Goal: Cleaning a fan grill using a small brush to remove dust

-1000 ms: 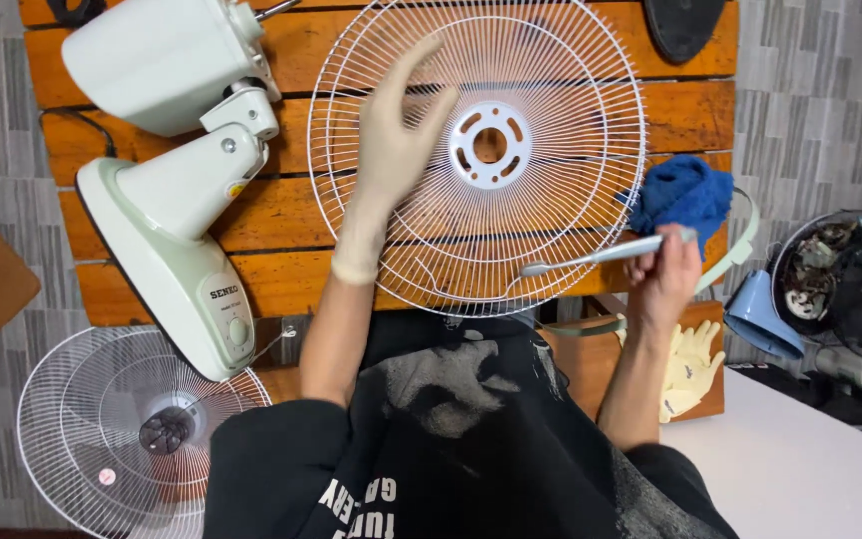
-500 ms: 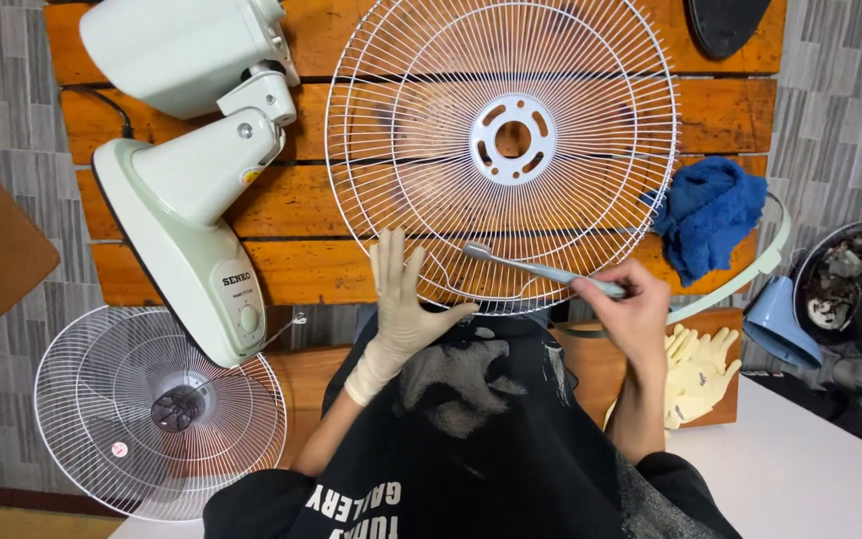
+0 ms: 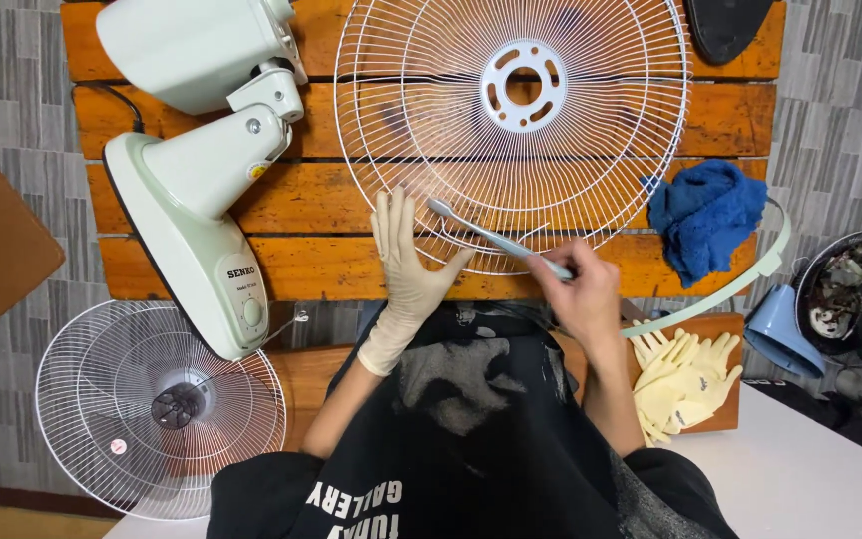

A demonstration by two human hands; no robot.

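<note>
brushing near rim of white fan grille (image 3: 591, 150) | right hand (image 3: 579, 291) clenched around toothbrush (image 3: 496, 238) | gloved left hand (image 3: 409, 265) flat, fingers spread, steadying rim on bench (image 3: 301, 250) | advice: short strokes along wires, keep rim pinned

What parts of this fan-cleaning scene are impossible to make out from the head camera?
- Wire fan guard: its top is cut off by the upper edge.
- Brush: its handle end is hidden inside the right hand.
- Left hand: covered by a glove; whether it presses on the guard's rim is unclear.
- Fan body: the motor head runs off the top edge.
- Black item at the top right: mostly cut off, kind unclear.
</note>
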